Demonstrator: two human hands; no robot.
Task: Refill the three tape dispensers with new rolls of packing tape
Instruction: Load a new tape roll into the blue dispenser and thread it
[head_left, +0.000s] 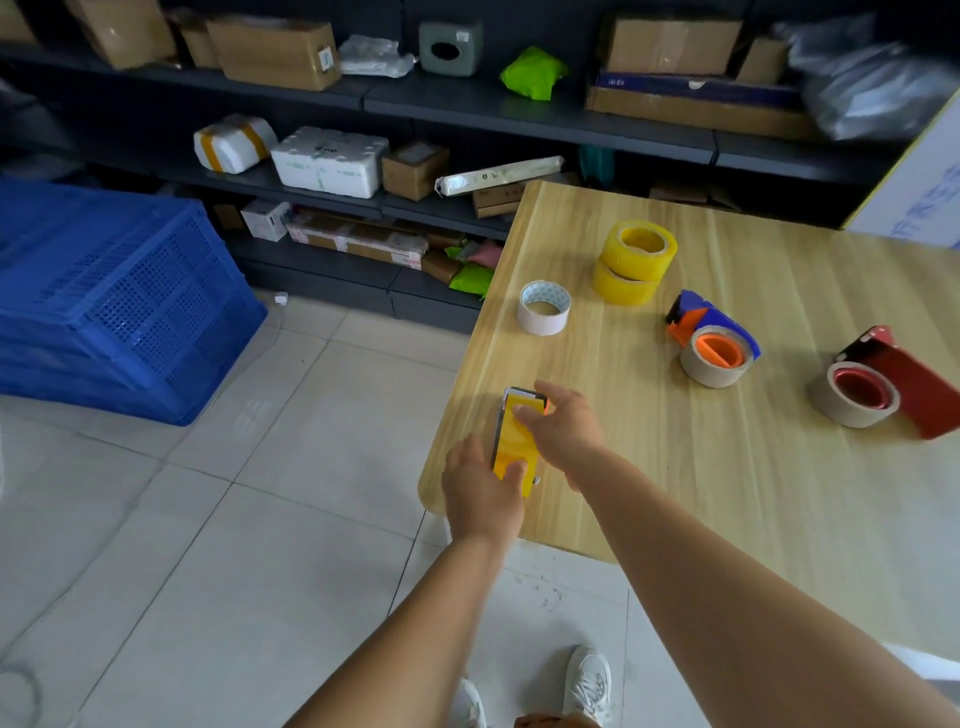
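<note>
The yellow dispenser lies at the near left edge of the tabletop, its long axis running front to back. The left hand grips its near end; the right hand grips its far end, fingers curled over the top. Two yellow rolls are stacked toward the far edge, well apart, nearer the right hand, beside a white roll. The blue dispenser and red dispenser lie to the right. Nothing stands between.
</note>
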